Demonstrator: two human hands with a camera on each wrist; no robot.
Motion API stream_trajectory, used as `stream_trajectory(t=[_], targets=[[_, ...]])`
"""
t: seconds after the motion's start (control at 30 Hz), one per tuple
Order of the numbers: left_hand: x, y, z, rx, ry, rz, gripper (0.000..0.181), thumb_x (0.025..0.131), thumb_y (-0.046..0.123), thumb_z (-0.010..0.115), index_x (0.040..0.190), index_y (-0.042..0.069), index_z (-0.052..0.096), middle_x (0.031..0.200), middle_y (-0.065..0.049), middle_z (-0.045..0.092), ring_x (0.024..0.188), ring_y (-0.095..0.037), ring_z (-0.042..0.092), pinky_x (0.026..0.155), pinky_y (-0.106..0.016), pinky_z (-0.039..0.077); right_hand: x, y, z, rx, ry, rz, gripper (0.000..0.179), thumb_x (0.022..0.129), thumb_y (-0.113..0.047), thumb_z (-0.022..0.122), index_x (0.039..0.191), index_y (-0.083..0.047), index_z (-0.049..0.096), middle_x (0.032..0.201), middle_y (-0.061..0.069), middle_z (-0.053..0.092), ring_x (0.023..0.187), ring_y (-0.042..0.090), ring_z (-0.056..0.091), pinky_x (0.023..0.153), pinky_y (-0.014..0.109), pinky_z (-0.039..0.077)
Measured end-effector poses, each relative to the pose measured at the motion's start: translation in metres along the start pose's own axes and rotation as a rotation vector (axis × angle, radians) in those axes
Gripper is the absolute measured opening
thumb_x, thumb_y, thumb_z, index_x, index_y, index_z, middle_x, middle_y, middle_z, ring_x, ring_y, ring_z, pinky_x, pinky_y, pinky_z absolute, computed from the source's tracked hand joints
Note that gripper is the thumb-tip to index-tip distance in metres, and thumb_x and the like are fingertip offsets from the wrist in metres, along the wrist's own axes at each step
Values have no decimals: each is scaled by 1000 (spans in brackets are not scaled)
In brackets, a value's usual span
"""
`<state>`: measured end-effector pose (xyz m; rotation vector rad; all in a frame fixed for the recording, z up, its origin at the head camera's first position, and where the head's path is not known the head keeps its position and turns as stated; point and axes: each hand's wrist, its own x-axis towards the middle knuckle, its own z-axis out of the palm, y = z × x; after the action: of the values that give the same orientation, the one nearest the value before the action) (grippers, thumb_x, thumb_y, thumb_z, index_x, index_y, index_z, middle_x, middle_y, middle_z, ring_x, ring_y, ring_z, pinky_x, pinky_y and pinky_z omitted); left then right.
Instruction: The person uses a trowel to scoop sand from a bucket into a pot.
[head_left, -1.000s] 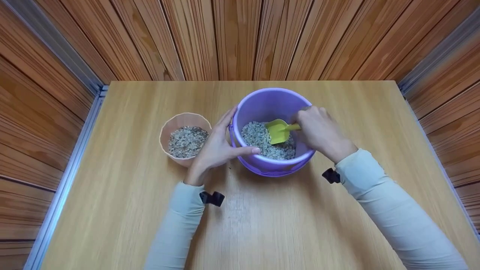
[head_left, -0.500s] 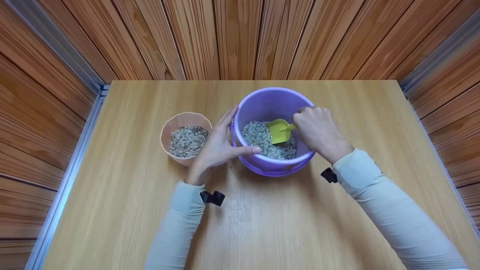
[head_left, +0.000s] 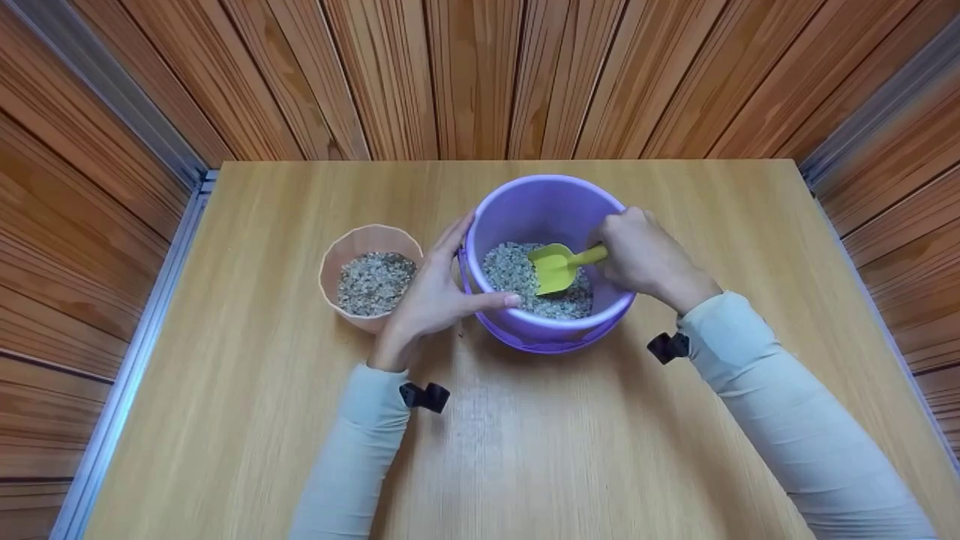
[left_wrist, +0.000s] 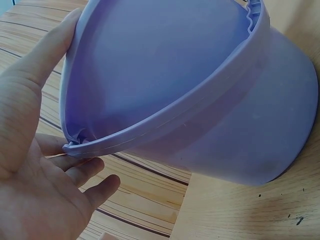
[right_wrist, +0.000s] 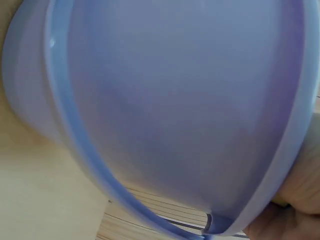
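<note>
A purple bucket (head_left: 551, 331) stands on the table with a layer of pale gravel (head_left: 510, 268) inside. My left hand (head_left: 435, 296) holds it at the left side, thumb over the near rim and fingers along the outer wall; the left wrist view shows the fingertips behind the bucket rim (left_wrist: 165, 117). A yellow-green toy shovel (head_left: 553, 271) has its blade on the gravel. Its handle is gripped by my right hand (head_left: 645, 251), over the bucket's right rim. The right wrist view is mostly filled by the bucket wall (right_wrist: 185, 90), and the shovel blade is out of sight there.
Left of the bucket, close by my left forearm, a peach pot (head_left: 366, 241) holds similar gravel. The wooden table (head_left: 247, 420) is backed by a plank-patterned wall (head_left: 472, 82), with metal rails at the sides. A few dark specks lie near the bucket's base.
My right hand has shifted slightly right, and the shovel has tilted, showing more of its handle above the gravel. The left hand, bucket and pot have stayed put.
</note>
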<state>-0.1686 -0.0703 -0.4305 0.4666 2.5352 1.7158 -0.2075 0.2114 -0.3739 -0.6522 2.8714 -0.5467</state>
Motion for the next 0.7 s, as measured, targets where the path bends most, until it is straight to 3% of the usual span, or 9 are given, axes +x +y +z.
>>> stream_trajectory(t=[0.13, 0.47, 0.7], targets=[[0, 0, 0, -6, -2, 12, 127, 64, 49, 96, 162, 14, 24, 166, -8, 23, 151, -24, 24, 123, -47, 18, 1, 1, 1, 36, 14, 18, 27, 76, 15, 66, 98, 6, 78, 90, 24, 73, 76, 33, 73, 63, 39, 63], [-1, 0, 0, -44, -4, 16, 127, 64, 47, 96, 163, 14, 23, 167, -7, 22, 151, -23, 24, 123, -45, 17, 3, -2, 6, 158, 18, 64, 24, 76, 11, 78, 98, 1, 80, 94, 23, 75, 83, 33, 74, 67, 36, 63], [1, 0, 1, -59, -6, 19, 127, 63, 43, 97, 162, 13, 23, 166, -8, 23, 150, -23, 25, 123, -45, 17, 3, -3, 6, 194, 27, 85, 22, 74, 7, 82, 94, -2, 81, 92, 16, 76, 79, 27, 72, 67, 33, 63]])
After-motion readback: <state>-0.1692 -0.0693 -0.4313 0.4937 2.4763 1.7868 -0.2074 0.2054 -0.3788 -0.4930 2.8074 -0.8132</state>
